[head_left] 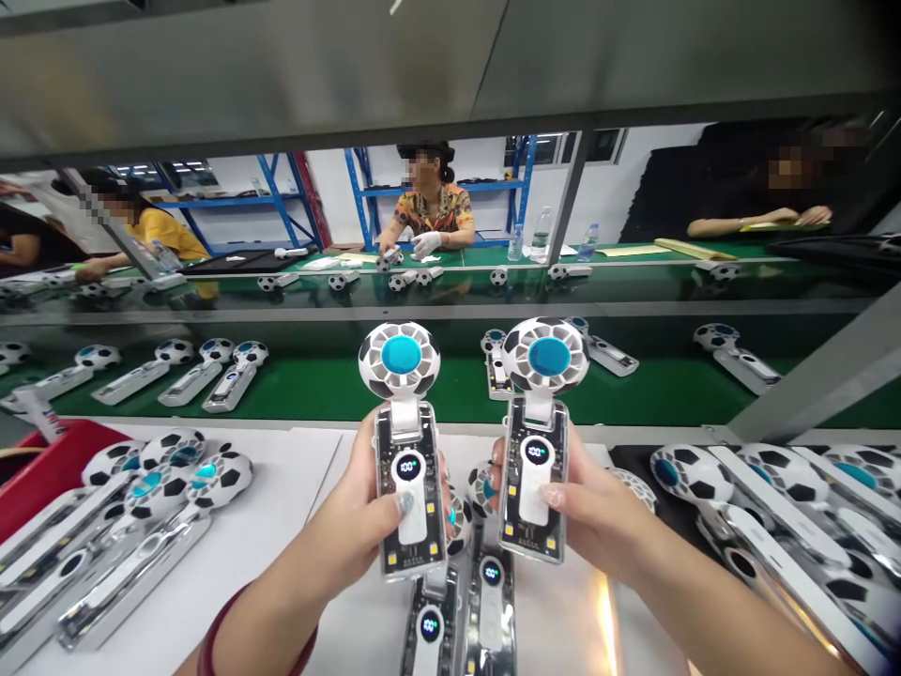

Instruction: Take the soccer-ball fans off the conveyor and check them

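Note:
My left hand (373, 507) is wrapped round a handheld fan (409, 483) with a football-patterned head and a clear casing over a dark circuit board. Its small round display is lit and reads 100, and my thumb rests on the white front panel. In my right hand (584, 498) is a second fan (536, 479) of the same kind, also upright with a lit 100, my thumb on its panel. Below and between them, two more fans (491, 601) lie on the white work surface with displays glowing; their heads are partly hidden by my hands.
Several fans (147, 535) lie at the left beside a red bin (84, 446). More fans (774, 526) are piled on a black tray at the right. Beyond runs a green conveyor (316, 376) carrying fans. Co-workers (433, 202) sit across it. A metal post (831, 347) slants at the right.

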Demonstrator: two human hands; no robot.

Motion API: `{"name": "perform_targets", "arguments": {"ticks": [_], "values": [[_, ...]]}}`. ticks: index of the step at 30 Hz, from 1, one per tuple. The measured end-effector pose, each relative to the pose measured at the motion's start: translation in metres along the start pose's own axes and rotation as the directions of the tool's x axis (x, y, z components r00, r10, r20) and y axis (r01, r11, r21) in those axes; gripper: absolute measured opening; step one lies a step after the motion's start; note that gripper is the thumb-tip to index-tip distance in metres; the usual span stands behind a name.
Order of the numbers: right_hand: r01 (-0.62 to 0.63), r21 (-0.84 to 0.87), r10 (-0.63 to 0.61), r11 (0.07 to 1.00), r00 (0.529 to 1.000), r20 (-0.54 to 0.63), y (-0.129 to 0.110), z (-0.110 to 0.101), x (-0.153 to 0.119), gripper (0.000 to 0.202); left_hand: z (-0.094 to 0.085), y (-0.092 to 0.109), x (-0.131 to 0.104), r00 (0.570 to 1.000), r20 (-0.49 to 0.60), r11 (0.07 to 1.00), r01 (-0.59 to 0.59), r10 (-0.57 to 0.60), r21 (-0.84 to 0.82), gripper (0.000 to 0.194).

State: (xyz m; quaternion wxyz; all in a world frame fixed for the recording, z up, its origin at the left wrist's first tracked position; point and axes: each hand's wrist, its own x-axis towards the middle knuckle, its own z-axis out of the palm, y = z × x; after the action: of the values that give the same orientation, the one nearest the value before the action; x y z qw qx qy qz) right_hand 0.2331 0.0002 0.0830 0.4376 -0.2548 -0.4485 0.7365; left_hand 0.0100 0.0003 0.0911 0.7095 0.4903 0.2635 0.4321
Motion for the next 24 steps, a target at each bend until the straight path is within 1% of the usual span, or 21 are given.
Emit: {"name": "perform_targets", "arguments": {"ticks": [5,8,10,12,14,16,19,21,24], "values": [[-0.007,-0.054,0.005,0.999,0.999,-0.051,0.0033,0.0014,-0.0023,0.059,-0.0016,-0.0036,-0.0033,0.999,0.024,0.998,-0.043,0.042,0.045,0.066],[-0.022,-0.064,0.012,0.998,0.990,-0.143,0.0054,0.0040,-0.0038,0.060,-0.0022,-0.0053,-0.0064,1.000,0.013,0.994,-0.022,0.021,0.103,0.073],[-0.044,-0.061,0.031,0.997,0.977,-0.209,0.0060,0.0053,-0.0038,0.058,-0.0024,-0.0056,-0.0072,1.000,0.019,0.995,-0.003,0.001,0.100,0.078],[-0.073,-0.063,0.056,0.995,0.970,-0.238,0.0058,0.0058,-0.0033,0.057,-0.0020,-0.0053,-0.0068,0.999,0.036,0.997,-0.003,0.000,0.081,0.080],[-0.076,-0.069,0.058,0.995,0.972,-0.229,0.0052,0.0053,-0.0025,0.060,-0.0012,-0.0048,-0.0058,1.000,0.026,0.996,-0.009,0.007,0.084,0.077],[-0.060,-0.082,0.044,0.995,0.982,-0.184,0.0044,0.0042,-0.0018,0.063,-0.0004,-0.0045,-0.0047,1.000,0.014,0.995,-0.013,0.012,0.102,0.076],[-0.041,-0.097,0.028,0.994,0.991,-0.131,0.0029,0.0036,-0.0015,0.061,-0.0002,-0.0042,-0.0039,1.000,0.019,0.991,-0.022,0.019,0.133,0.076],[-0.039,-0.105,0.025,0.994,0.991,-0.133,0.0017,0.0047,-0.0019,0.058,-0.0002,-0.0037,-0.0043,1.000,0.021,0.991,-0.011,0.008,0.136,0.076],[-0.044,-0.102,0.029,0.994,0.990,-0.140,0.0003,0.0073,-0.0028,0.060,0.0004,-0.0020,-0.0058,1.000,0.024,0.993,0.001,-0.004,0.119,0.074]]}}
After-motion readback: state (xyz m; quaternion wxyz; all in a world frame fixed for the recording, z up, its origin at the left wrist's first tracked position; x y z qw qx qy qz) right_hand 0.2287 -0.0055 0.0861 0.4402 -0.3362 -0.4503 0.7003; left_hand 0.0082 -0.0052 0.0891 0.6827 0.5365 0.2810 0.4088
